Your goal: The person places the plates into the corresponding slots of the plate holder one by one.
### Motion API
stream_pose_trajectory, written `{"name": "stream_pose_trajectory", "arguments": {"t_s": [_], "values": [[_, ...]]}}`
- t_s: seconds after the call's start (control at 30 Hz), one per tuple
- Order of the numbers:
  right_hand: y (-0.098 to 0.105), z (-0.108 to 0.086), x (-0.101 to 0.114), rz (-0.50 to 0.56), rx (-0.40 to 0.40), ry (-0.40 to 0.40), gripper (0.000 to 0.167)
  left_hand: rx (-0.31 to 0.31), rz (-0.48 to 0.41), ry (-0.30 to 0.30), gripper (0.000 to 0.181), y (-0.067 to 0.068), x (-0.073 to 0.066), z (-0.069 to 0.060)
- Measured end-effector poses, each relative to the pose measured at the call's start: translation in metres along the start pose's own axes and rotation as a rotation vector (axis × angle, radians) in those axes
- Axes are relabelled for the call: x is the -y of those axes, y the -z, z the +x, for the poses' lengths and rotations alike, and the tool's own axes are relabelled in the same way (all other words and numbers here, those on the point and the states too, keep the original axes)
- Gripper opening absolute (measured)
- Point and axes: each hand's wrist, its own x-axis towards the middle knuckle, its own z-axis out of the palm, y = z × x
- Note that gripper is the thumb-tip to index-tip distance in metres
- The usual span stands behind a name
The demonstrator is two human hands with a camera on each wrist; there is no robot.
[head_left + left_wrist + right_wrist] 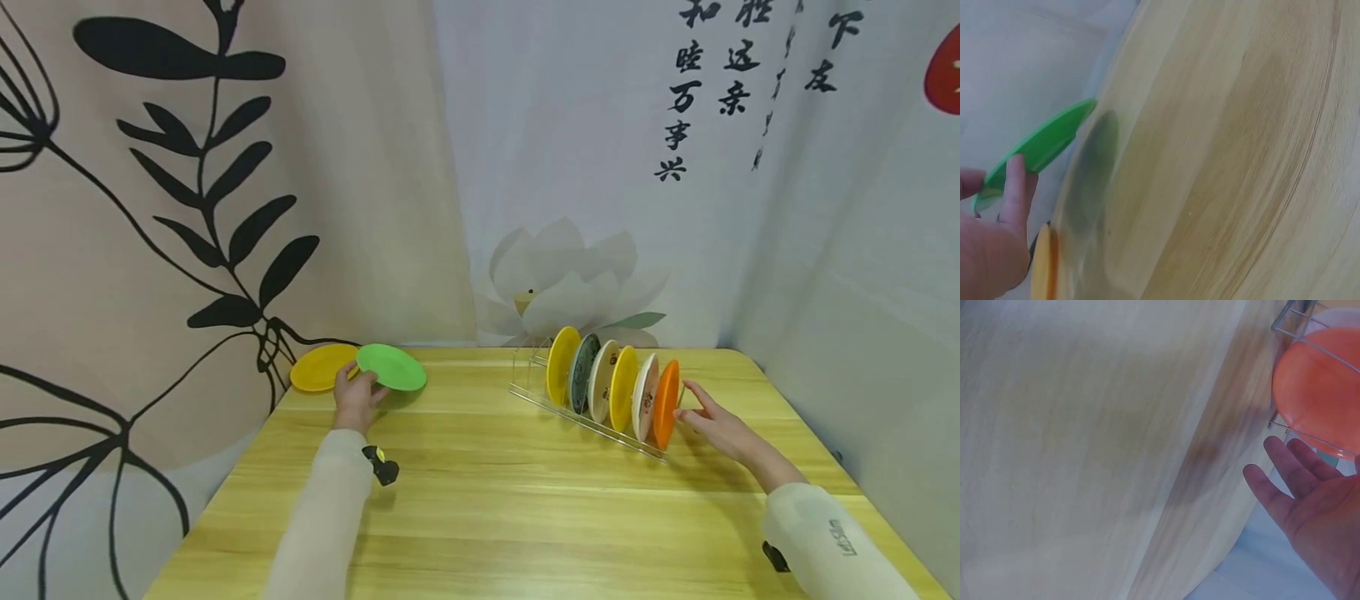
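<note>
My left hand (356,398) pinches a green plate (392,367) by its near-left rim, fingers beneath, tilted and raised off the table; its shadow falls on the wood in the left wrist view. Beside it a yellow plate (322,368) lies at the table's back left edge. At the right end of a wire rack (588,425), my right hand (716,425) reaches to the outermost orange plate (666,406). Its fingers (1280,459) are spread in the right wrist view. Whether the thumb touches plate or wire cannot be told; the thumb is hidden in the right wrist view.
Several plates stand upright in the rack: a yellow one (563,365), a dark green one (584,373), pale ones and another yellow one (623,388). The wooden table (480,517) ends at a printed curtain (375,167) behind.
</note>
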Motion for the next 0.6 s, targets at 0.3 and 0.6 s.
{"name": "stream_pose_trajectory", "arguments": {"t_s": [0.3, 0.6], "values": [[0.000, 0.000, -0.002, 0.014, -0.006, 0.005, 0.081, 0.086, 0.094, -0.035, 0.071, -0.006, -0.021, -0.021], [0.000, -0.001, 0.000, 0.007, 0.003, 0.019, 0.081, 0.129, 0.091, -0.031, 0.064, -0.022, -0.031, -0.023]]}}
